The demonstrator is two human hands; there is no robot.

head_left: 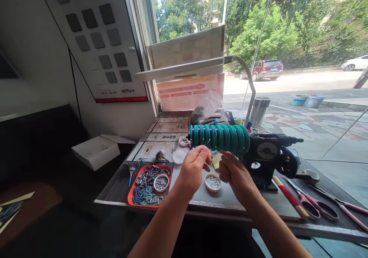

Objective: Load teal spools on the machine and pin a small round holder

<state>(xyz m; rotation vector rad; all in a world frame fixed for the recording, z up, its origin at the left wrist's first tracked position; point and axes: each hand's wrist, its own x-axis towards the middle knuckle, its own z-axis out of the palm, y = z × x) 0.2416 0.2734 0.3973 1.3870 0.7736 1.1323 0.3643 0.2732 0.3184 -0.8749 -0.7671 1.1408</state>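
My left hand (196,170) is closed in a pinch just below the row of green spools (220,138) on a black hand-cranked winder (266,152). To its right, my right hand (234,170) is also closed, with fingers pinched and turned toward the left one. Whatever lies between the fingertips is too fine to make out. Thin strands and small pale beads show on the spools above. A white dish (213,182) of small silvery pieces sits below and between the hands. Behind them, a yellow pad (215,162) is partly hidden.
At left, an orange tray (130,196) holds dark cylinders, bluish pieces and a small dish (161,183). Scissors (309,204), a red-handled brush (290,196) and a tape roll (312,176) lie right. A lamp arm (184,67) reaches over the bench; a clear jar (258,113) stands behind.
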